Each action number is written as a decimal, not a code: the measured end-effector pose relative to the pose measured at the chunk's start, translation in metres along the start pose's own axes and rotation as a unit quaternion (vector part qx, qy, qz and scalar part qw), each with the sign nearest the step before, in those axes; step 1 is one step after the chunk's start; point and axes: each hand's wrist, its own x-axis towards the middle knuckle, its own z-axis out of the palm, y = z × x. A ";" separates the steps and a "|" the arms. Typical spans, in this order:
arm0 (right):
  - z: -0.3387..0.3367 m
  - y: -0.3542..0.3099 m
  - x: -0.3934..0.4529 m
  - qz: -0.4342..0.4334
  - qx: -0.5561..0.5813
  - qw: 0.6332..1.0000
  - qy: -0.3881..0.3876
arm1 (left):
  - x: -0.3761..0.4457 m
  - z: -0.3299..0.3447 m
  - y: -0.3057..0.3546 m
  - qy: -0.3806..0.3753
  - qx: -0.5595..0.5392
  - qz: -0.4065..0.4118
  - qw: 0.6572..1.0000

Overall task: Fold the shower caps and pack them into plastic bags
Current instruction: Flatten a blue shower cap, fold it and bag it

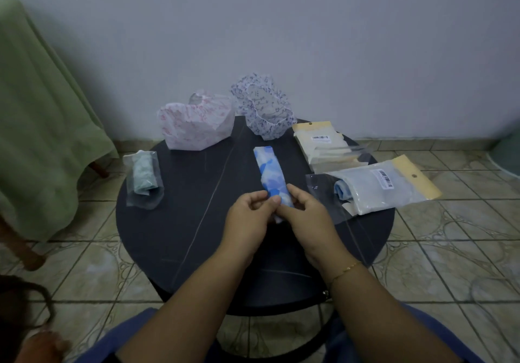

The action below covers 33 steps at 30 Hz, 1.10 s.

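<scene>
Both the left hand (pixel 249 212) and right hand (pixel 302 209) pinch the near end of the folded blue cap (pixel 270 177) at worktop (pixel 197 222) centre. A bagged cap (pixel 144 178) lies at nine o'clock.

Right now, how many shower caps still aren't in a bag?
3. A blue folded cap gripped by left hand and right hand; pink-print cap unfolded at the table's far left; purple-print cap unfolded far centre. Bagged ones excluded; none seem hidden.

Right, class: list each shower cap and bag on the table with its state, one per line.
Blue cap: folded into a strip, gripped by left hand and right hand.
Pink cap: unfolded.
Purple cap: unfolded.
Left bag: packed.
Right bag: packed.
</scene>
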 end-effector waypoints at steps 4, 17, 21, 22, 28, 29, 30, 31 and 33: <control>-0.010 -0.012 0.004 0.033 0.180 0.982 -0.045 | 0.003 0.013 0.008 -0.007 -0.042 0.011 0.999; -0.076 -0.038 0.042 -0.015 0.291 0.951 0.106 | 0.066 0.086 0.041 -0.025 0.103 0.102 0.989; -0.092 -0.037 0.055 0.003 0.282 0.949 0.143 | 0.106 0.105 0.041 0.006 0.197 0.125 0.972; -0.093 -0.036 0.057 0.006 0.281 0.949 0.144 | 0.113 0.108 0.040 -0.003 0.223 0.126 0.967; -0.098 -0.032 0.062 0.017 0.285 0.949 0.131 | 0.130 0.119 0.030 -0.009 0.298 0.134 0.945; -0.098 -0.032 0.062 0.019 0.288 0.949 0.131 | 0.130 0.118 0.030 0.003 0.289 0.138 0.947; -0.099 -0.032 0.062 0.021 0.290 0.948 0.131 | 0.130 0.117 0.031 0.018 0.275 0.142 0.951; -0.099 -0.031 0.062 0.023 0.291 0.947 0.133 | 0.130 0.115 0.032 0.032 0.257 0.150 0.954; -0.099 -0.031 0.062 0.025 0.294 0.946 0.134 | 0.125 0.108 0.035 0.054 0.229 0.169 0.957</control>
